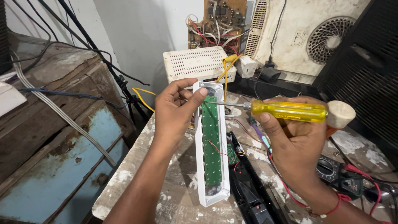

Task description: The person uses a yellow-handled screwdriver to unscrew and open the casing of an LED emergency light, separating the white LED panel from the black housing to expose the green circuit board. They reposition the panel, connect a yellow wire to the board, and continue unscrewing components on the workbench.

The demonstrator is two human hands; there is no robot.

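Observation:
My left hand (176, 110) grips the far end of a long white plastic casing (200, 166) that holds a green circuit board (211, 141), tilted up from the table. My right hand (292, 139) holds a screwdriver (290, 111) with a yellow translucent handle and a pale round cap. Its metal shaft points left, and the tip meets the top of the green board next to my left thumb. Thin red wires run from the board to a black casing half (248, 195) lying beside it.
A paint-spattered wooden table (174, 195) carries a multimeter (333, 172) with red leads at the right. Behind stand a white perforated box (195, 63), a brown circuit board (215, 23), a white fan panel (311, 33) and a black speaker (365, 70). Worn wooden and blue crates (62, 137) with cables sit left.

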